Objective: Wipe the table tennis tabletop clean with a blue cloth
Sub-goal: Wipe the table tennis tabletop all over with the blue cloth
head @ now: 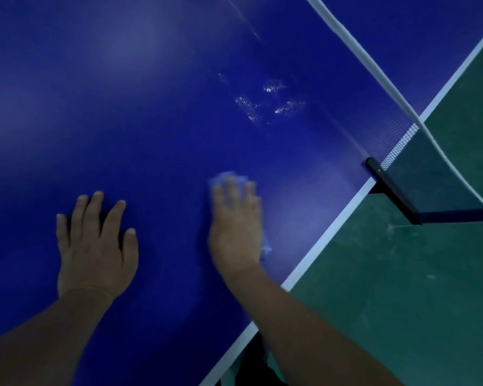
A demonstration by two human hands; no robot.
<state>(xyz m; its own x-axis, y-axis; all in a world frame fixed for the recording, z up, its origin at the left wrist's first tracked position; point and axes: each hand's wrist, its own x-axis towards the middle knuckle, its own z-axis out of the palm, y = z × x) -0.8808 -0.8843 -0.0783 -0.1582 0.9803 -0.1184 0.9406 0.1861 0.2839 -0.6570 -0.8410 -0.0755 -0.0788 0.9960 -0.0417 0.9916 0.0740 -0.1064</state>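
The dark blue table tennis tabletop fills most of the view. My right hand lies flat with straight fingers on a blue cloth, pressing it onto the table near the side edge; the hand is motion-blurred and covers most of the cloth. My left hand rests flat on the bare tabletop, fingers spread, holding nothing. A patch of whitish wet streaks lies on the surface beyond the cloth, towards the net.
The net with its white top band runs diagonally at the upper right, fixed by a black clamp post at the table's white side line. Green floor lies beyond the edge.
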